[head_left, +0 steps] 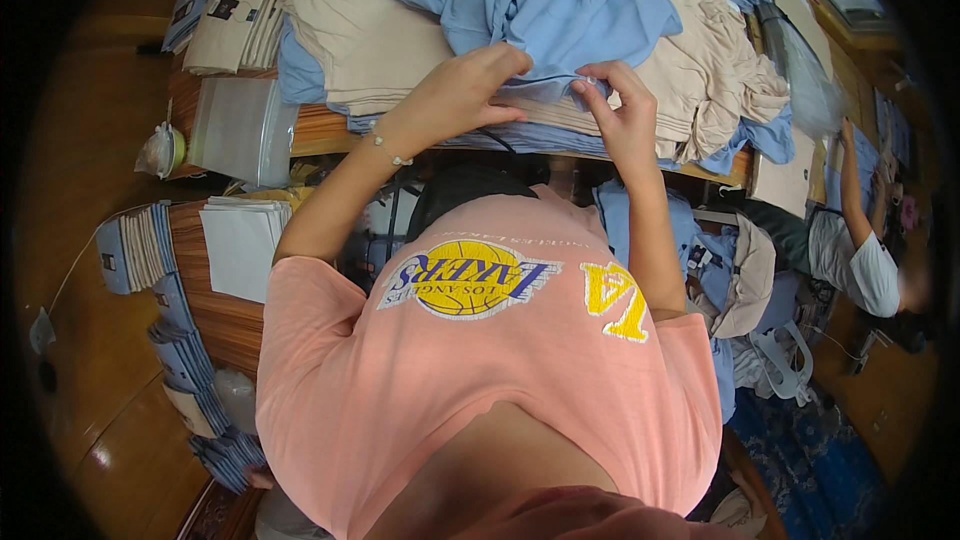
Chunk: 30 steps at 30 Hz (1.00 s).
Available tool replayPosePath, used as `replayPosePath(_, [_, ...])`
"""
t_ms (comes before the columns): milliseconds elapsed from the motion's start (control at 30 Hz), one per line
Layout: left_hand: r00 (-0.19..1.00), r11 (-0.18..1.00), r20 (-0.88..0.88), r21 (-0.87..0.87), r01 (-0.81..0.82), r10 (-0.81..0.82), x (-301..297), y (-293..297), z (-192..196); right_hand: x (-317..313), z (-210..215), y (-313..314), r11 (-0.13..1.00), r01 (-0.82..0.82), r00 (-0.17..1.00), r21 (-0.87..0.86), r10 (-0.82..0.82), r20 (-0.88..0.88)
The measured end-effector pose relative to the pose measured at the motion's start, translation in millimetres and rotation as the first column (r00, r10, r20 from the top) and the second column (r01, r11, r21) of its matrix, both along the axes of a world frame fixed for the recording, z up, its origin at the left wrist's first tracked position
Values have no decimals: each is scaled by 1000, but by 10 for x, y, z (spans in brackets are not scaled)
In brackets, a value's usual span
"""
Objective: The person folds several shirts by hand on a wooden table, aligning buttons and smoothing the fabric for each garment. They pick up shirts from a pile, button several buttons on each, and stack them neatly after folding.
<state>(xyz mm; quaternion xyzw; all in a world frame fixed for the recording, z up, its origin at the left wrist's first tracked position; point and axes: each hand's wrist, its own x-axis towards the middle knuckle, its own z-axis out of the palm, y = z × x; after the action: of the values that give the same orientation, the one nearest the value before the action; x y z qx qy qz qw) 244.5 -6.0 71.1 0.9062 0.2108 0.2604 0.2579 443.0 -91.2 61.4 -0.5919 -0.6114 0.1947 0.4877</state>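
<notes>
A light blue collared shirt or similar garment (pixel 560 10) lies loosely over beige garments (pixel 370 30) stacked on the table before me. My right hand (pixel 625 110) pinches the near edge of the blue garment between thumb and fingers. Something small and pale shows at those fingertips, too small to name. Left of it, my left hand (pixel 460 90) rests at the same edge with its fingers apart, the upper ones touching the blue cloth. A thin bracelet (pixel 390 148) circles the left wrist. Under the beige pile, more folded blue garments (pixel 540 140) show along the table's front.
Folded beige garments (pixel 232 25) and clear plastic bags (pixel 243 130) lie at the left. White sheets (pixel 238 240) sit on a lower wooden surface, beside rows of folded blue garments (pixel 185 350). Loose clothing (pixel 735 270) hangs at the right, near a co-worker (pixel 850 255).
</notes>
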Motion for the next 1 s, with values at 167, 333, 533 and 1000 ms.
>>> replayPosePath(167, [997, 976, -76, 217, 1, 16, -12, 198, -71, 75, 71, 60, 999, -18, 999, -27, 19, 40])
replayPosePath(333, [994, 911, -74, -398, -106, 83, -34, 185, 59, 103, 66, 13, 1000, 0, 1000, -30, 1, 29])
replayPosePath(533, [991, 787, 19, -610, -94, 133, -22, 142, -3, 79, 53, -34, 997, -1, 1000, -71, 0, -13])
replayPosePath(1000, [959, 759, 224, -650, 16, 172, -33, 136, 33, 60, 72, -28, 1000, -13, 1000, -12, 13, 9])
